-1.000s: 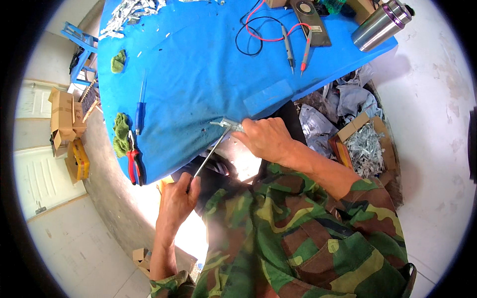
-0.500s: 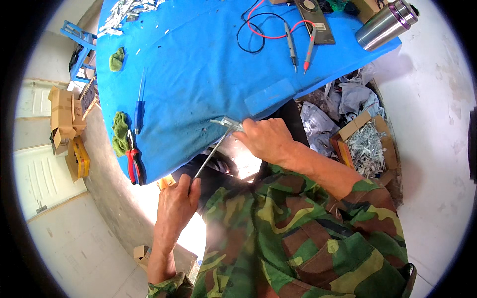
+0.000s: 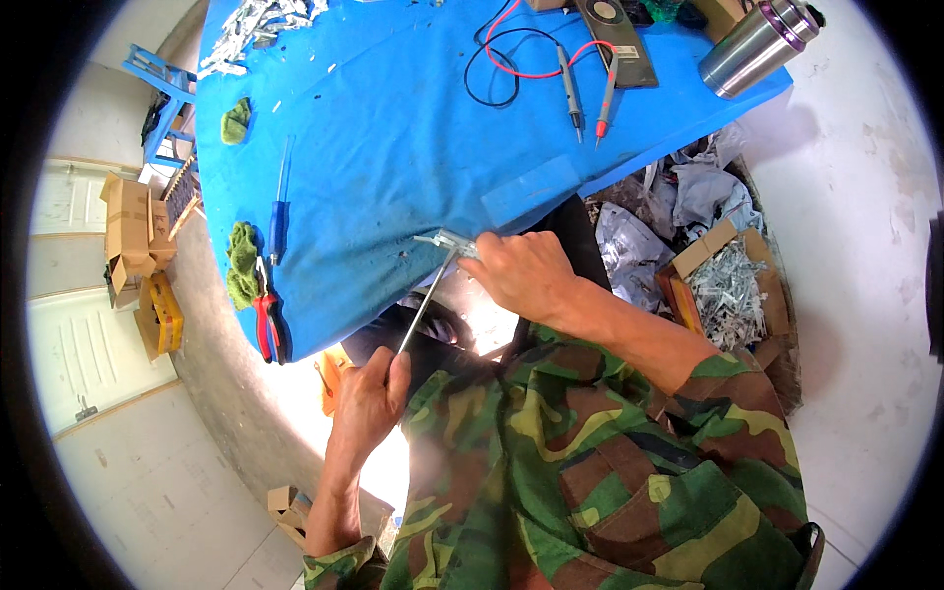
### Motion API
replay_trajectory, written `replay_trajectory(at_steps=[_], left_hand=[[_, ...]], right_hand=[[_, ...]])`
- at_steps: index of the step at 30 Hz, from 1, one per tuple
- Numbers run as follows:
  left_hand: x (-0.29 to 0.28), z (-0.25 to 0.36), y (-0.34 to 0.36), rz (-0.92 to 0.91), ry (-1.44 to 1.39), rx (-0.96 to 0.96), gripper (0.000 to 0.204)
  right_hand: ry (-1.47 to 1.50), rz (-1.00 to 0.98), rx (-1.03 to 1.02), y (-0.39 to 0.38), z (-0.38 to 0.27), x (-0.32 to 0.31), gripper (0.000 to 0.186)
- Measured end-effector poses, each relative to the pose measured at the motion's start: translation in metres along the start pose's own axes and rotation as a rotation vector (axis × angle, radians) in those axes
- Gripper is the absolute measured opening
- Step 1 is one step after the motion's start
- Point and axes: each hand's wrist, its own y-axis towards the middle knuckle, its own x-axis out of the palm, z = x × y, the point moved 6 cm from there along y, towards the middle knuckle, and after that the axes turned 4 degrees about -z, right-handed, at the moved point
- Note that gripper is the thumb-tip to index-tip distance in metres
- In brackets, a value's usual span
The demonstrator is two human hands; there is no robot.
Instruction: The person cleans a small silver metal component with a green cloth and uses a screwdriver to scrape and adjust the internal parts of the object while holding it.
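Note:
My left hand (image 3: 369, 398) is closed around the hidden handle of a tool with a long thin metal shaft (image 3: 425, 307), which looks like a screwdriver. Its tip meets a small silvery metal piece (image 3: 450, 242) at the table's near edge. That piece is pinched in my right hand (image 3: 526, 273), whose fingers cover its right end; a thin prong sticks out on its left. Left of my hands, on the blue cloth (image 3: 374, 147), lie a blue-handled screwdriver (image 3: 278, 231) and red-and-black pliers (image 3: 265, 320).
Green rags (image 3: 242, 265) lie by the pliers. Test probes (image 3: 572, 103) with red and black leads, a steel flask (image 3: 757, 49) and a heap of metal strips (image 3: 251, 34) are farther back. Beside the table at right stand a carton of metal scraps (image 3: 726, 295) and grey plastic bags (image 3: 629, 251).
My left hand has moved a little right and up, and the shaft stands steeper against the metal piece. My right hand keeps its hold, almost in the same place.

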Motion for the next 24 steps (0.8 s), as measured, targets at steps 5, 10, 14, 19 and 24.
replay_trajectory(at_steps=[5,10,14,19,24], left_hand=[[-0.007,0.011,-0.004,0.103,0.200,0.073,0.035],[-0.005,0.017,-0.006,0.126,0.353,0.102,0.032],[-0.004,0.016,-0.007,0.093,0.321,0.059,0.032],[0.001,0.012,-0.005,0.039,0.160,-0.006,0.034],[0.011,0.005,-0.005,0.031,0.004,-0.021,0.036]], right_hand=[[-0.002,0.028,0.012,0.000,-0.002,-0.003,0.038],[0.000,0.041,0.011,0.000,-0.001,-0.004,0.038],[0.004,0.006,0.021,-0.001,-0.002,-0.001,0.038],[-0.002,-0.003,0.011,-0.002,-0.002,0.000,0.039],[-0.001,0.015,0.006,-0.002,-0.003,0.000,0.039]])
